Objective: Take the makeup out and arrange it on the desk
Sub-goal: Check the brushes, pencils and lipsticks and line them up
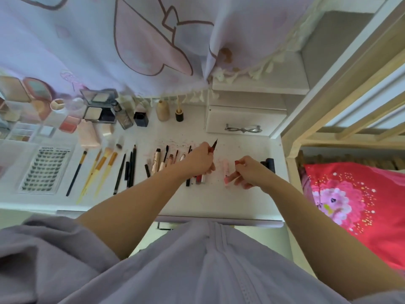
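Note:
My left hand (200, 159) grips a thin red pen-like makeup stick with a dark tip (213, 145), held pointing away over the white desk (219, 200). My right hand (249, 172) pinches a small pink tube (232, 178) just above the desk, beside another pink tube (225, 167) lying flat. Under my left hand lie several lip tubes (200, 179). A row of brushes (103, 165) and dark pencils (129, 167) is laid out to the left. Compacts and palettes (98, 106) stand along the back left.
A sheet of false lashes (43, 170) lies at the left. A beige bottle (162, 110) and small dark jars stand at the back. A white drawer unit with a bow handle (243, 129) is at the back right. A dark object (268, 164) sits by the desk's right edge. A pink curtain (109, 40) hangs behind.

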### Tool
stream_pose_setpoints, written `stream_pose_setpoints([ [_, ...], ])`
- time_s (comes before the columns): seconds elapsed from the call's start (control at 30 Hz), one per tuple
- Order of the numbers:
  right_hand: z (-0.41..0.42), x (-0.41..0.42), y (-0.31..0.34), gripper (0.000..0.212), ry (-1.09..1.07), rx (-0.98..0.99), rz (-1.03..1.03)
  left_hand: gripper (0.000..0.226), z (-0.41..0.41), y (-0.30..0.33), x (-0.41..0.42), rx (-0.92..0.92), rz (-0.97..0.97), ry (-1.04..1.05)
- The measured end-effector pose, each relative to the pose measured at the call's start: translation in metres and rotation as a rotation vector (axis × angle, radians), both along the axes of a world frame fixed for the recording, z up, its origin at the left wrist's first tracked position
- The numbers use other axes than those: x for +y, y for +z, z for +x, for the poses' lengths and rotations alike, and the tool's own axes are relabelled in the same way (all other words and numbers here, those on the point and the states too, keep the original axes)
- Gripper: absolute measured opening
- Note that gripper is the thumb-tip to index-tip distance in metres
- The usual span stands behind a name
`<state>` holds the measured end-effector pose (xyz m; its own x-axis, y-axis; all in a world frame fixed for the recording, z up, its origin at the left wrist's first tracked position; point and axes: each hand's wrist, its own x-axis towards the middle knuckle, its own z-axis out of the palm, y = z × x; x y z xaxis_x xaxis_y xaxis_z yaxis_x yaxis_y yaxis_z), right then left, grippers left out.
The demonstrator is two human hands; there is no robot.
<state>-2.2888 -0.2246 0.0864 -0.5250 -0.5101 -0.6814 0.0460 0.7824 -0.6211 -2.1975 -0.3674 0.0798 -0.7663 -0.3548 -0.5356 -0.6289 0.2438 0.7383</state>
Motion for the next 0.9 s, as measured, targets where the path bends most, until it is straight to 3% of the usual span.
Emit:
stream_pose_setpoints([
  [0.07,0.004,-0.008,-0.012,0.016,0.004,0.073,0.009,0.015,-0.012,-0.008,0.011,-0.059,-0.106,-0.036],
  [0.2,0.005,-0.023,-0.031,0.026,0.084,0.286,0.064,0.04,-0.028,-0.025,0.012,-0.147,-0.363,-0.129],
  [0.33,0.003,-0.032,-0.052,0.036,0.166,0.418,0.183,0.031,-0.035,-0.037,0.01,-0.259,-0.47,-0.138],
  [0.57,0.003,-0.041,-0.057,0.03,0.365,0.644,0.277,0.024,-0.041,-0.044,0.008,-0.401,-0.685,-0.252],
  [0.7,0.001,-0.041,-0.06,0.028,0.409,0.629,0.27,0.029,-0.04,-0.044,0.004,-0.381,-0.738,-0.273],
  [0.9,-0.049,-0.029,-0.036,0.027,0.239,0.587,0.2,0.03,-0.034,-0.034,0.003,-0.241,-0.785,-0.221],
])
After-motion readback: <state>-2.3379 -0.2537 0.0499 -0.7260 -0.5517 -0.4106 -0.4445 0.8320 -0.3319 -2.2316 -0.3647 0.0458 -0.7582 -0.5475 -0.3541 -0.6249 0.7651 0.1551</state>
